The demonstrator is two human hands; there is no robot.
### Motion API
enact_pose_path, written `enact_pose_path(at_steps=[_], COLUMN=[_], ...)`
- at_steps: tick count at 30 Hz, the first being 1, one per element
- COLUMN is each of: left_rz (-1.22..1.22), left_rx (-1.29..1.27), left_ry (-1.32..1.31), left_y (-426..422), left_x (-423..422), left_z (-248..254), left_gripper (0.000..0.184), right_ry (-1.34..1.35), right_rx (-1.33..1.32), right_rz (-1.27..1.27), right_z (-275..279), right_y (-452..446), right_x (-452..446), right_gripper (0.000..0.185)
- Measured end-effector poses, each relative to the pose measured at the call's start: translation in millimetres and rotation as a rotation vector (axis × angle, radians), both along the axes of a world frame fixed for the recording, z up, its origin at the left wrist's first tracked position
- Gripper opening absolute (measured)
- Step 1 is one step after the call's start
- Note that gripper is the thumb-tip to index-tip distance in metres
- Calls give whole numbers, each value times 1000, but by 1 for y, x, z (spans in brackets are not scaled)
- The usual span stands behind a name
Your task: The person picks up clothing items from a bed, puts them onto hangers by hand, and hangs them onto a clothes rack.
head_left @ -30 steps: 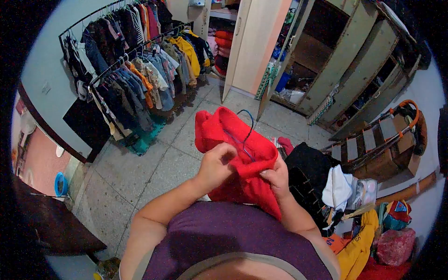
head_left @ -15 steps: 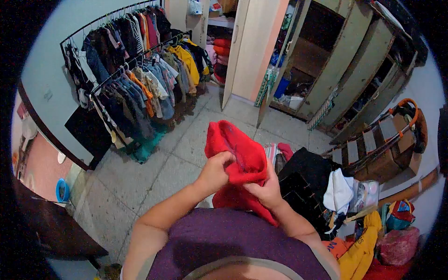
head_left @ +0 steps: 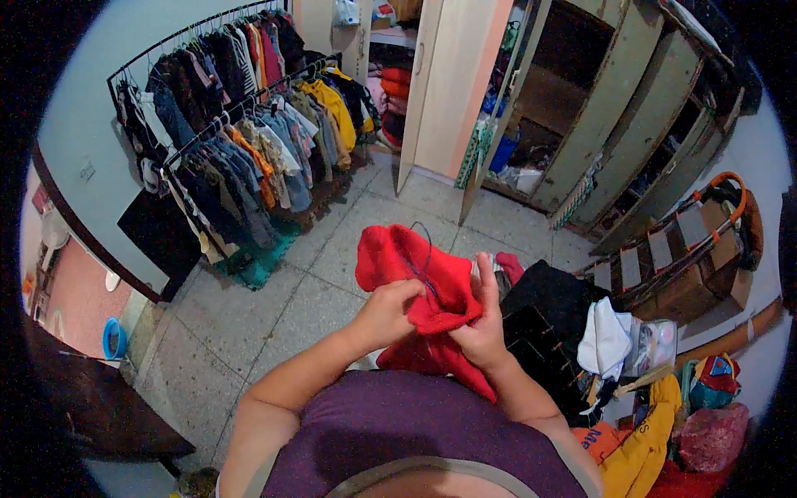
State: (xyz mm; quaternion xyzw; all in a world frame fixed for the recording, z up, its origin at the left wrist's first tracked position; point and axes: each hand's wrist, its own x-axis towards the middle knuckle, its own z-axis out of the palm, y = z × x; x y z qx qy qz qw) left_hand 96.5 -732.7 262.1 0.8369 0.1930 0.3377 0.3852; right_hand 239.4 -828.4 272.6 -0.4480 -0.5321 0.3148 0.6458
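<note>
Two hands are laid on one red garment (head_left: 386, 249), held up just ahead of the chest, at twelve o'clock from the body. By the left hand (head_left: 387, 313), its fingers curled closed, bunched cloth is gripped beside a dark hanger (head_left: 426, 266); whether the hanger is pinched too cannot be told. By the right hand (head_left: 484, 328) the opposite edge is held at the thumb, fingers half open and stretched upward — probably so that the cloth is steadied from outside. At three o'clock from the garment, a black pile (head_left: 540, 295) is seen, with a white cloth (head_left: 602, 336) beyond; at four, yellow cloth (head_left: 652, 436) is draped. Farther off at three, a ladder (head_left: 628, 267) is set beside a carton (head_left: 693, 278) — perhaps to save room. Between ten and eleven, clothes (head_left: 274, 162) are hung in two rows, presumably so that each can be reached singly.
</note>
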Motion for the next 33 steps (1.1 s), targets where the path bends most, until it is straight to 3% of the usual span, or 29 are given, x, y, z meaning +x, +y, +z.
enact_pose_path(at_steps=[4,10,13,17,22,28,33], left_rz=[-72,-148,-199,-179,-81,-52,2], left_rx=[-199,-205,-320,-492,-460,-486,-488], left_ry=[-38,0,3,-140,-109,-125,-232], left_y=[-5,1,6,5,1,4,7], left_x=[1,-1,-1,-2,-11,-10,-15], left_z=[2,-7,-15,-19,-3,-7,5], left_gripper=[16,14,12,11,12,11,10], right_ry=[16,-438,-450,-259,-46,-20,-508], right_rx=[5,128,135,73,96,28,-31], right_rz=[-1,-71,-107,-73,-48,-65,11], right_z=[1,-2,7,2,8,1,2], right_y=[-2,-3,-7,-7,-4,0,5], right_x=[-1,11,8,10,13,13,27], right_gripper=[91,67,63,68,71,68,47])
